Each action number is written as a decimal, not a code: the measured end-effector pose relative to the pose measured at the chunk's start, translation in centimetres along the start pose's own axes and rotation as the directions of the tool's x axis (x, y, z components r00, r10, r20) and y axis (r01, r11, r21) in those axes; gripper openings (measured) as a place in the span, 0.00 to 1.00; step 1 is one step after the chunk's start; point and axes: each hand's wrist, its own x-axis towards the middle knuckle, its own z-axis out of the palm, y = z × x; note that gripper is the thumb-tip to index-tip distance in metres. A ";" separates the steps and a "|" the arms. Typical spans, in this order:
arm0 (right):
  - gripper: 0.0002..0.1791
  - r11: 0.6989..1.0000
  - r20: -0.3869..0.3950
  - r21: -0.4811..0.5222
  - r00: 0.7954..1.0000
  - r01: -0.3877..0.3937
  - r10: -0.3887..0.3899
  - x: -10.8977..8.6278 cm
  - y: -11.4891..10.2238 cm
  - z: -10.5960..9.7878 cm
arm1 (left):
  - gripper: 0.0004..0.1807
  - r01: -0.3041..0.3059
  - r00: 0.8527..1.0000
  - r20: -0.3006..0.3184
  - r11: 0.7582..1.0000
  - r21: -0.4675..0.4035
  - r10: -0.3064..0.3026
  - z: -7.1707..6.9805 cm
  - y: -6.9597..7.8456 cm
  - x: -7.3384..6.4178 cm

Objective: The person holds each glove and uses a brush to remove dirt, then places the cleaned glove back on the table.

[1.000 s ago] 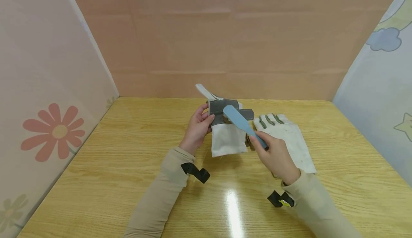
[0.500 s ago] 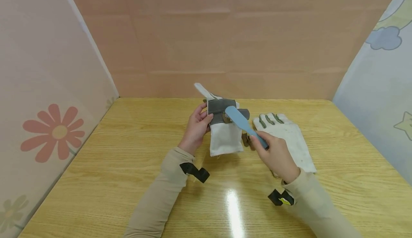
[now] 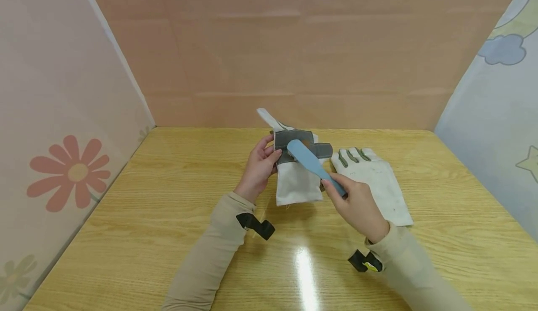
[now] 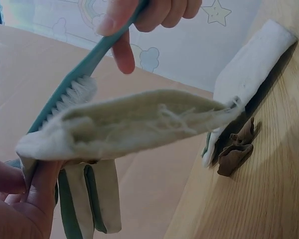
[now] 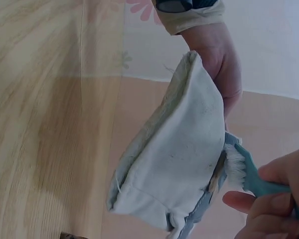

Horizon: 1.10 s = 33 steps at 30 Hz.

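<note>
My left hand grips a work glove by its left edge, thumb on top, above the table. The glove is white cloth with grey palm patches; a brownish mark shows on the grey part. In the left wrist view the open cuff has frayed threads. My right hand holds a light blue brush by its handle, the head slanting across the grey palm. Its white bristles face the palm in the right wrist view. The brush back hides much of the contact.
A second white glove with green-lined fingers lies on the wooden table at the right. Brown curled pieces sit on the wood beside it. A pinkish wall covering stands behind the table.
The brush head slides slightly left over the grey palm, uncovering the brown mark. The held glove shifts a little left, then back right. The second glove stays put.
</note>
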 end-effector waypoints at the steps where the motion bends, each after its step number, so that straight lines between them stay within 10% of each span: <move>1: 0.11 1.000 0.001 -0.004 1.000 -0.010 0.010 0.0 0.0 0.0 | 0.23 -0.001 1.000 0.001 1.000 -0.002 0.001 0.0 0.0 0.0; 16: 0.13 0.995 -0.012 -0.055 0.996 -0.084 0.083 0.5 0.5 -0.7 | 0.24 0.002 1.000 -0.024 1.000 0.005 -0.002 -0.4 0.3 0.0; 26: 0.11 0.998 0.001 0.002 0.998 0.058 -0.058 -0.1 -0.1 0.1 | 0.23 0.000 1.000 -0.029 1.000 -0.002 0.000 -0.1 0.1 0.1; 33: 0.11 1.000 -0.025 -0.031 1.000 0.002 -0.003 0.1 0.3 -0.1 | 0.23 -0.001 1.000 -0.026 1.000 -0.008 0.001 -0.3 0.1 0.1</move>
